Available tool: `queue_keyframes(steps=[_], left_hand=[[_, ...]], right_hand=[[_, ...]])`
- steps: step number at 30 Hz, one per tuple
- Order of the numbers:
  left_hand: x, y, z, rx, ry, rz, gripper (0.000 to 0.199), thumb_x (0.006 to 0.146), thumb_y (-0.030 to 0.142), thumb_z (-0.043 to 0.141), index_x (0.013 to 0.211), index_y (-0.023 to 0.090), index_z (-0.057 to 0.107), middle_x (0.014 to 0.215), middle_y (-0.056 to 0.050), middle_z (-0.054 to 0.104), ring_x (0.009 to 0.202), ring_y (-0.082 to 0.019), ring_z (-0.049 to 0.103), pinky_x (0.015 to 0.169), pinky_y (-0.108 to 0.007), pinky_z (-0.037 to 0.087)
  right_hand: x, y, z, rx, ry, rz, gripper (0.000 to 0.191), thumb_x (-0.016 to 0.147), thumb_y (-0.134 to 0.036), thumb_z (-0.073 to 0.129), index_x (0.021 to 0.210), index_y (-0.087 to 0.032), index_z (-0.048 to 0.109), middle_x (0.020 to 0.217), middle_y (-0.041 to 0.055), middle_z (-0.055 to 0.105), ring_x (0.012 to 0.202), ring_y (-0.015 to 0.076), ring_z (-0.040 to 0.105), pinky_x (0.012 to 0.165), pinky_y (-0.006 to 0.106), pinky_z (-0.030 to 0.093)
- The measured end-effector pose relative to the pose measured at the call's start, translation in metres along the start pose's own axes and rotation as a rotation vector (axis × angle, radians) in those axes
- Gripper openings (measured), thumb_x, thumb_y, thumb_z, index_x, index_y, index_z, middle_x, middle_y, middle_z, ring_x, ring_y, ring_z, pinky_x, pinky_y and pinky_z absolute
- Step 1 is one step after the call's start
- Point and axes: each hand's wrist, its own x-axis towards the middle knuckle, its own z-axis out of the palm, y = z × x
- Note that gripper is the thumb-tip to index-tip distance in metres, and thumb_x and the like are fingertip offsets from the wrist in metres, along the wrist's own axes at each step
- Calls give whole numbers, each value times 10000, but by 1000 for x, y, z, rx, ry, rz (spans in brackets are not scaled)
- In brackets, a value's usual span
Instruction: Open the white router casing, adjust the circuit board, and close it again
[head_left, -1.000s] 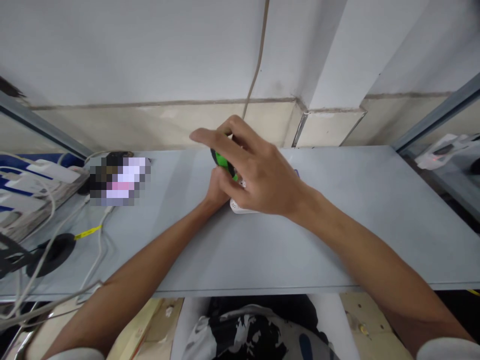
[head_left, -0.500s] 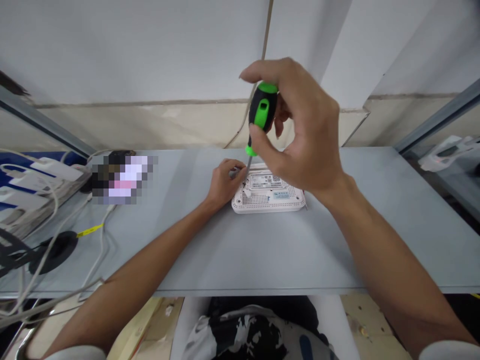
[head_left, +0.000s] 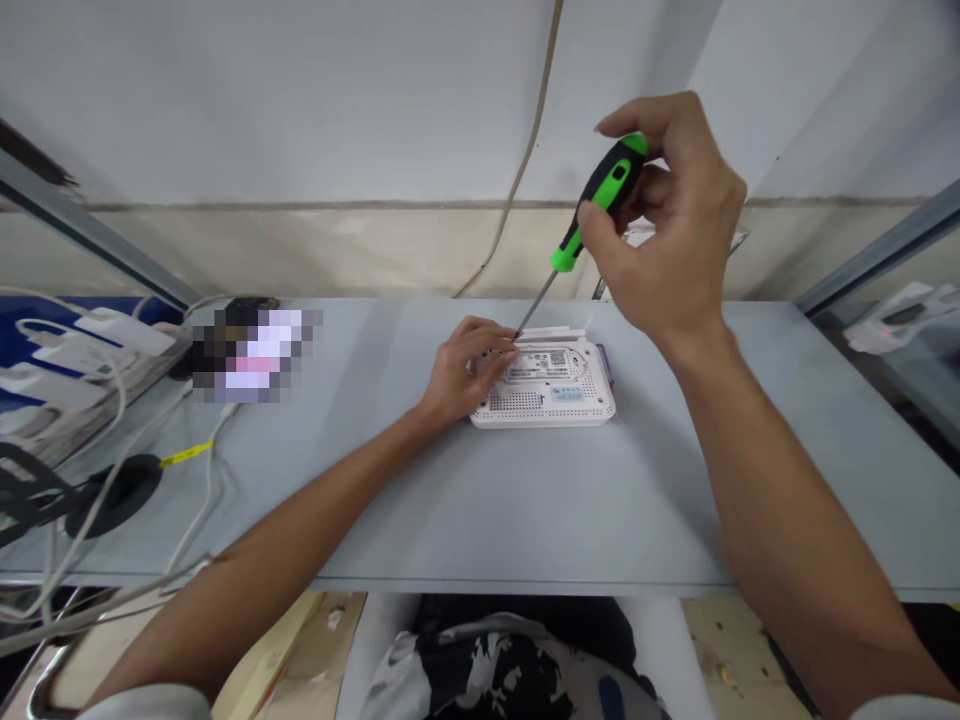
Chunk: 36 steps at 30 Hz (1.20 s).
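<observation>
A white router-like device (head_left: 589, 400) with vent holes, a printed label and a small blue sticker lies on the grey table (head_left: 480, 510). My right hand (head_left: 667, 220) is wrapped round the green and black handle of a screwdriver (head_left: 604, 195), held tilted above the device's back right. The screwdriver's shaft slants down to the left, its tip at my left fingertips. My left hand (head_left: 469, 368) rests over the device's back left corner with thumb and forefinger pinched at the tip; whatever lies between them is too small to make out.
White plugs in a power strip (head_left: 97, 385) and loose cables (head_left: 206, 490) lie at the left, near a blurred phone-like object (head_left: 259, 355) and a black round base (head_left: 124, 495). A white device (head_left: 900, 315) is at the far right.
My right hand has moved right and slightly up, tilting the screwdriver further over. The fingers of my left hand have closed around its tip. A small white piece seen on the device is no longer visible.
</observation>
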Motion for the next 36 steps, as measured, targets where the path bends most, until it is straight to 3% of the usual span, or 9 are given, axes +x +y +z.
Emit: queue_keyframes(steps=[7, 12, 15, 17, 20, 26, 28, 31, 36], left_hand=[[-1, 0, 3, 22, 69, 32, 111, 1001, 262, 703, 965, 261, 808, 942, -39, 823, 926, -220, 711, 817, -418, 618], [-3, -3, 2, 41, 121, 36, 71, 962, 272, 761, 933, 245, 820, 874, -46, 811, 849, -208, 712, 760, -387, 612], [-5, -4, 1, 35, 125, 22, 70, 937, 288, 797, 910, 228, 820, 870, -51, 797, 822, -188, 718, 737, -348, 607], [-6, -3, 1, 46, 114, -2, 79, 932, 289, 803, 918, 212, 817, 889, -55, 787, 807, -171, 726, 730, -321, 600], [-7, -2, 1, 62, 94, -18, 67, 941, 255, 791, 920, 191, 797, 893, -49, 774, 792, -152, 729, 699, -283, 578], [-7, -1, 1, 9, 69, -22, 87, 988, 248, 732, 935, 180, 745, 925, -45, 749, 836, -142, 750, 720, -261, 608], [-7, -2, 1, -4, 64, -5, 66, 983, 228, 738, 942, 179, 753, 927, -45, 751, 847, -142, 750, 741, -266, 616], [-6, -2, 1, 23, 93, 31, 32, 952, 206, 775, 931, 186, 789, 898, -42, 761, 806, -138, 728, 723, -273, 595], [-5, 1, 1, 22, 154, 28, 52, 939, 236, 800, 949, 209, 844, 864, -43, 764, 761, -138, 711, 665, -281, 577]], right_hand=[[0, -4, 5, -12, 1, 18, 428, 767, -168, 724, 1151, -303, 592, 984, 42, 668, 659, 157, 525, 617, 339, 471], [6, 20, -21, 43, 112, -19, 534, 658, -20, 646, 1136, -259, 646, 877, -18, 629, 605, 105, 471, 548, 285, 400], [-8, 53, -45, 72, 45, 185, 460, 634, -70, 717, 1061, -241, 711, 749, -56, 574, 569, 90, 455, 517, 278, 347], [-29, 74, -58, 128, -139, 414, 422, 683, -154, 754, 1097, -232, 736, 788, -40, 614, 628, 107, 535, 585, 281, 436], [-67, 99, -67, 189, -176, 774, 376, 666, -229, 768, 1042, -230, 751, 800, -23, 649, 670, 137, 595, 623, 297, 501], [-116, 116, -59, 112, -335, 948, 400, 707, -263, 722, 1101, -243, 792, 896, 40, 740, 791, 223, 684, 690, 354, 548], [-120, 114, -54, 17, -408, 939, 434, 727, -269, 704, 1148, -247, 806, 940, 50, 754, 842, 243, 703, 781, 398, 567], [-123, 108, -49, -179, -549, 779, 462, 761, -268, 681, 1200, -225, 817, 963, 71, 745, 831, 239, 689, 895, 446, 556], [-126, 93, -49, -327, -685, 518, 440, 875, -355, 629, 1249, -201, 802, 1092, 115, 729, 871, 258, 685, 868, 452, 549]])
